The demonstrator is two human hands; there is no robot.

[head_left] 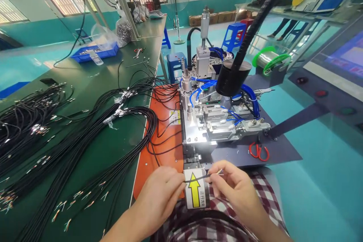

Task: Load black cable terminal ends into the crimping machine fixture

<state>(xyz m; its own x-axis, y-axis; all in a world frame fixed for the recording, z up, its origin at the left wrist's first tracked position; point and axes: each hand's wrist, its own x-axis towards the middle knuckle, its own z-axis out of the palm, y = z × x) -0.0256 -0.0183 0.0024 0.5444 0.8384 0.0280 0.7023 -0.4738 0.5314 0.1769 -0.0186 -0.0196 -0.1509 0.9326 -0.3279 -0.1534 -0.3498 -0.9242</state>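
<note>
Black cable (198, 178) runs between the person's two hands, in front of a white sign (195, 194) with a yellow arrow, at the near end of a shiny machine (198, 130). In the head view, I see the two hands a little apart from each other, each one pinched on the cable. The left hand (163, 193) grips it on one side of the sign. The right hand (234, 185) has its thumb and fingers by the tip, where small light wires (219, 172) poke out. I can't tell where the far end of this cable goes.

I think the step in hand is getting the cable end straight and its little wires sorted. To me, the next move calls for a firm left pinch and a gentle right one, so that the thin wires don't bend.

Beside the left arm, a big bunch of black cables (85, 132) lies on the green table (130, 140), and some loop over the orange board (167, 153). Scissors with red handles (259, 152) lie on the dark plate (283, 151), past the right hand.
</note>
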